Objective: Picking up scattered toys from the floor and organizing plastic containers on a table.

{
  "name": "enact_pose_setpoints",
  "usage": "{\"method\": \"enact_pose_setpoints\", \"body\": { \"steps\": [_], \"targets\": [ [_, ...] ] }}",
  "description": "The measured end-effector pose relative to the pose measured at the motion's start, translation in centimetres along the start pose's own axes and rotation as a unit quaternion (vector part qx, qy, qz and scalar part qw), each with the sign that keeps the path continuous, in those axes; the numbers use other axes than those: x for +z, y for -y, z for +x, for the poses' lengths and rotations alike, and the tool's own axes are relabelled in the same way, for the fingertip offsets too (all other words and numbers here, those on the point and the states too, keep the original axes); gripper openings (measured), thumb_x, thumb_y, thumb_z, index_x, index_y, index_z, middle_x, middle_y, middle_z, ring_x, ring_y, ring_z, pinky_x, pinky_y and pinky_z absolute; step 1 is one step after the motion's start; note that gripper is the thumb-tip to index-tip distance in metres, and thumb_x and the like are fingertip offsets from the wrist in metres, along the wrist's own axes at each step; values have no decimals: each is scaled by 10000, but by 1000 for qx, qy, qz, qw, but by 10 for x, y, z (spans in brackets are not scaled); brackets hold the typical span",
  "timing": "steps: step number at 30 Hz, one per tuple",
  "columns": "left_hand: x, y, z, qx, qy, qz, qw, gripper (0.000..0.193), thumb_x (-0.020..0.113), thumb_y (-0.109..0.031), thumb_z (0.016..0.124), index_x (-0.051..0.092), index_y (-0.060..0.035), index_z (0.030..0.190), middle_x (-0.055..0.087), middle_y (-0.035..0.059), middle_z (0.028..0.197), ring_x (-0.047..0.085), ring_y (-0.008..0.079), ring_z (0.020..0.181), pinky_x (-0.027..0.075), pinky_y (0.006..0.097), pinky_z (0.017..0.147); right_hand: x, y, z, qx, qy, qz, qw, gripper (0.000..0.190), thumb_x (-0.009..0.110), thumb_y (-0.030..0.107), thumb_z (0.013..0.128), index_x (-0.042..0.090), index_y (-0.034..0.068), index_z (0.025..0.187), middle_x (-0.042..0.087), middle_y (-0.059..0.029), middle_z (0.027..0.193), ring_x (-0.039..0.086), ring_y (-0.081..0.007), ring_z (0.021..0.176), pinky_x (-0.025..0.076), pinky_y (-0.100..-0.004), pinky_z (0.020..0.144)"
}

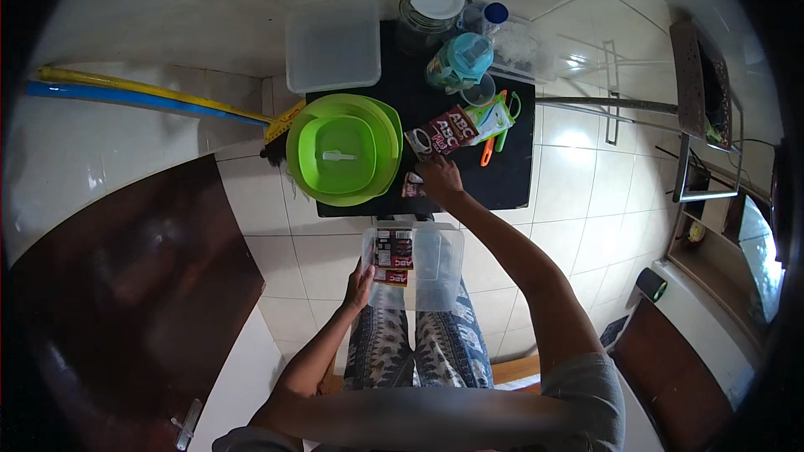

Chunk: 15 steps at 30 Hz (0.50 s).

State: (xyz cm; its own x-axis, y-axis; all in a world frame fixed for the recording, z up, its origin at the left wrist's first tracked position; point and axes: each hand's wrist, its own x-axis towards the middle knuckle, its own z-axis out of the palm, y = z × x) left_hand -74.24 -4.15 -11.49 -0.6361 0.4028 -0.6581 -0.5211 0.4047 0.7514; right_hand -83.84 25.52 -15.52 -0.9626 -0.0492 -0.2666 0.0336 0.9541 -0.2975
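My left hand (358,287) grips the left side of a clear plastic container (438,263) above my lap. Inside its left part lie dark red ABC coffee sachets (394,249). On the black table (490,191), my right hand (441,177) reaches the lower edge of more ABC coffee sachets (445,132). Its fingertips are bent downward and partly hidden, so whether they pinch a sachet cannot be told. Just left of those fingers is another small sachet (412,186), partly covered by the hand.
Nested green plastic basins (337,163) occupy the table's left. Behind are a translucent lid or box (333,44), a white-lidded jar (427,28), a blue-capped bottle (480,17) and a teal-lidded container (461,63). A green-white packet (493,118) lies by an orange-handled tool (487,152).
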Motion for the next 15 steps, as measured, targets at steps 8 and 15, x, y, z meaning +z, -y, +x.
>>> {"method": "enact_pose_setpoints", "body": {
  "steps": [8, 15],
  "targets": [
    [13, -4, 19, 2, -12, -37, 999, 597, 382, -436, 902, 332, -2, 1309, 460, 194, 1245, 431, 281, 1168, 315, 342, 971, -58, -24, 51, -19, -45, -160, 986, 197, 598, 194, 715, 658, 140, 895, 464, -115, 1178, 523, -250, 963, 408, -392, 852],
    [29, 1, 30, 8, 4, -62, 998, 612, 388, -404, 908, 270, 13, 1340, 329, 172, 1360, 298, 273, 1271, 211, 350, 1043, -57, -44, 70, 35, 2, -108, 993, 163, 559, 213, 760, 619, 152, 899, 572, -65, 920, 506, -223, 950, 385, -386, 810]
  ]
}}
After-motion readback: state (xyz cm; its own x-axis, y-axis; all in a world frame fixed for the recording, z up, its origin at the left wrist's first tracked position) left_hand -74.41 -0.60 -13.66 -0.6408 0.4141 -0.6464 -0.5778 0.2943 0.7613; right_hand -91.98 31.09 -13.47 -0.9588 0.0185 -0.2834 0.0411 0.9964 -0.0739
